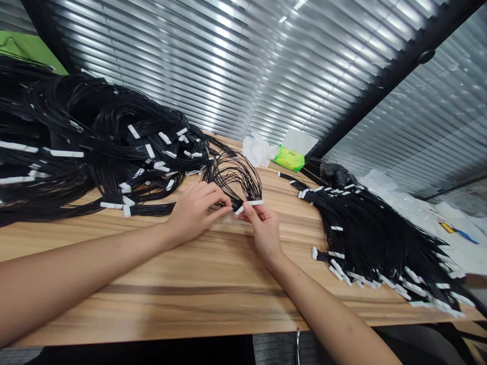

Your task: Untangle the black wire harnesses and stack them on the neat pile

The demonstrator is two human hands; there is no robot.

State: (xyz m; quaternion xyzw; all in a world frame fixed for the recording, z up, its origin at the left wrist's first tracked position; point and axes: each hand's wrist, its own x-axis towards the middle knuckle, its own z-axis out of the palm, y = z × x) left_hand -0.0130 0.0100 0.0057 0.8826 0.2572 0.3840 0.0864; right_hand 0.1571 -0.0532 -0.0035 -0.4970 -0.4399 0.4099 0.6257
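Note:
A white connector strip (255, 203) at the end of a looped bundle of thin black wires (239, 175) is pinched between the thumb and fingers of my right hand (264, 225). Just left of it, a second white connector (239, 210) sits close to my right fingertips. My left hand (200, 207) is closed in a pinch, its thumb and index fingertips beside this connector and the wires. What lies between those left fingertips, if anything, is too small to make out. Both hands are over the wooden table (182, 289).
A large heap of black wire harnesses (95, 132) with white connectors fills the left. Another pile of harnesses (373, 238) lies at right. Behind are crumpled white tissue (258, 150) and a green tissue pack (289, 158), before metallic blinds (213, 61). A yellow-and-blue tool (456, 230) lies far right.

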